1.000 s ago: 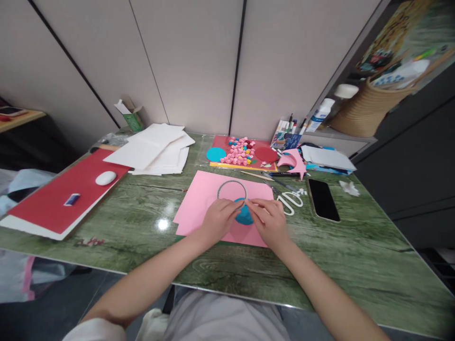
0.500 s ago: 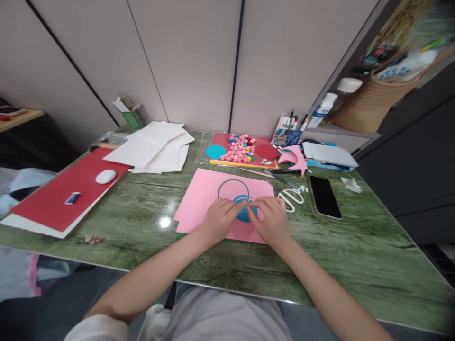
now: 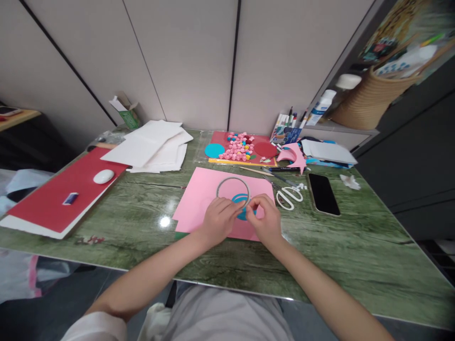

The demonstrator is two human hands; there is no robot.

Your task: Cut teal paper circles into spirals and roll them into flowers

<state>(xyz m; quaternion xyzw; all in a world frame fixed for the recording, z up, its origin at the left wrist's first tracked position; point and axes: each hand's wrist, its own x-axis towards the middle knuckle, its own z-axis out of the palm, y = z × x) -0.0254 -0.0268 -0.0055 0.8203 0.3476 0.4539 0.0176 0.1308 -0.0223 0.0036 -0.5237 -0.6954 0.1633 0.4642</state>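
Observation:
Over pink paper (image 3: 194,192), my left hand (image 3: 219,220) closes its thumb and fingers on the near side of a thin, pale roll of tape (image 3: 232,178), which is tilted up. My right hand (image 3: 266,220) is pinched at the roll's right edge, thumb against forefinger; whatever lies between those fingertips is too small to make out. Under the hands, a blue paper piece with curved outlines (image 3: 239,197) lies on the pink sheets, partly covered. A green edge (image 3: 181,235) shows beneath the pink.
White scissors (image 3: 285,201) and a phone (image 3: 323,194) lie to the right. Behind are pink paper flowers (image 3: 238,149), a blue circle (image 3: 214,150), a red circle (image 3: 265,149) and a pink offcut (image 3: 293,155). White sheets (image 3: 145,142) and red card (image 3: 64,182) lie left.
My right hand's fingers have curled into a tighter pinch and drawn slightly back toward me. The left hand keeps its hold on the roll, which has tipped a little.

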